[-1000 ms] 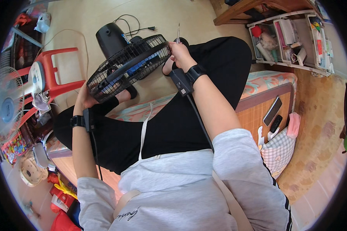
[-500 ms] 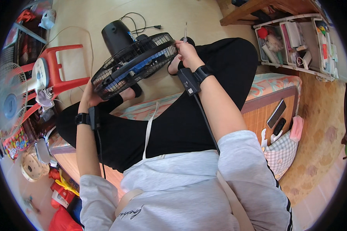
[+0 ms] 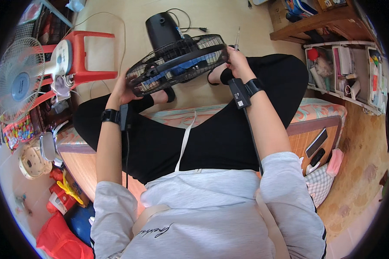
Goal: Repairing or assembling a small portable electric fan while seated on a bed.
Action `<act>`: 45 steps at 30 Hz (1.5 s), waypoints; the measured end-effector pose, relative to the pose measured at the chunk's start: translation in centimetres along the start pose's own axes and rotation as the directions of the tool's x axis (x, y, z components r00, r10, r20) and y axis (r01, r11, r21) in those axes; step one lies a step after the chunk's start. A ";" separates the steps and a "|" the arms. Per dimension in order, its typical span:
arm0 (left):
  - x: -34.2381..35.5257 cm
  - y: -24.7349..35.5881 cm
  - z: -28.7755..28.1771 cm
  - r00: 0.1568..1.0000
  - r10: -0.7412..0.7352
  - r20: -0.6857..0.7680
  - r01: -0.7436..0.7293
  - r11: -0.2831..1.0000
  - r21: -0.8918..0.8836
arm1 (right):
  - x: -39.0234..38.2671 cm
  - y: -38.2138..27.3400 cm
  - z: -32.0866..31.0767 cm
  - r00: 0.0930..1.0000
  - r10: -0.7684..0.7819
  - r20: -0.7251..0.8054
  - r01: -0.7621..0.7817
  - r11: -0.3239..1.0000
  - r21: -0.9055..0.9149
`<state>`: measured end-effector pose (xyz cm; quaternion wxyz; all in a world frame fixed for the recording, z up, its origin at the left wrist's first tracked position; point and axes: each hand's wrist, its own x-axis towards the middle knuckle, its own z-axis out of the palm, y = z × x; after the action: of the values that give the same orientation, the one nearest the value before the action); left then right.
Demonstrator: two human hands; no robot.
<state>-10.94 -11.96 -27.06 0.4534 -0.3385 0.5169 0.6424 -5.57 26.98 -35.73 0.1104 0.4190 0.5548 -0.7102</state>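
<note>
A black fan (image 3: 177, 60) with a wire cage and blue blades lies tilted in front of my knees, its round black base (image 3: 161, 23) behind it on the floor. My left hand (image 3: 121, 88) grips the cage's left rim. My right hand (image 3: 237, 60) holds the right rim and also a thin screwdriver (image 3: 237, 38) that sticks up from the fingers. Both wrists wear black bands with a small black device and a cable. I sit on the edge of a low bed, in black trousers.
A white fan (image 3: 19, 80) leans on a red plastic stool (image 3: 84, 56) at the left. A wooden table (image 3: 315, 21) and a white shelf (image 3: 345, 69) of small items stand at the right. Two phones (image 3: 316, 149) lie on the bed mat. Bags and clutter fill the lower left.
The black fan has swung a little to the right and upward in the picture, held by both hands. My grip on each side of the cage looks unchanged.
</note>
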 end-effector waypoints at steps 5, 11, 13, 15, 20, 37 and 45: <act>-0.6 0.0 2.1 0.996 -0.014 -0.084 0.015 1.000 0.002 | -0.6 -0.3 -0.6 0.999 0.041 -0.018 -0.040 0.999 0.031; -1.2 0.1 1.8 0.998 0.011 -0.061 -0.008 0.999 0.045 | -1.2 -0.7 -0.1 0.998 0.065 -0.002 -0.065 0.997 0.037; -1.1 0.3 1.4 0.998 0.015 -0.062 -0.013 0.999 0.038 | -1.6 -1.0 0.1 0.997 0.071 0.002 -0.071 0.996 0.049; -0.9 0.4 0.9 0.998 0.019 -0.063 -0.017 0.999 0.033 | -1.6 -1.1 0.2 0.997 0.077 0.005 -0.078 0.995 0.063; -0.8 0.6 -0.1 0.996 0.078 -0.047 -0.078 0.997 0.015 | -2.2 -1.9 0.9 0.999 0.034 0.001 -0.034 0.998 0.049; -2.0 -1.0 1.7 0.993 0.091 -0.080 -0.089 0.996 0.029 | -2.3 -1.8 0.7 0.995 0.092 -0.031 -0.085 0.983 0.162; -1.1 -1.5 0.3 0.995 0.026 -0.094 -0.027 1.000 -0.009 | -2.4 -1.8 1.2 0.982 0.111 -0.155 -0.087 0.984 0.156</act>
<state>-9.09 -11.80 -26.50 0.4184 -0.3640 0.5387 0.6343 -5.81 25.85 -32.71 0.0685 0.5096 0.4861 -0.7066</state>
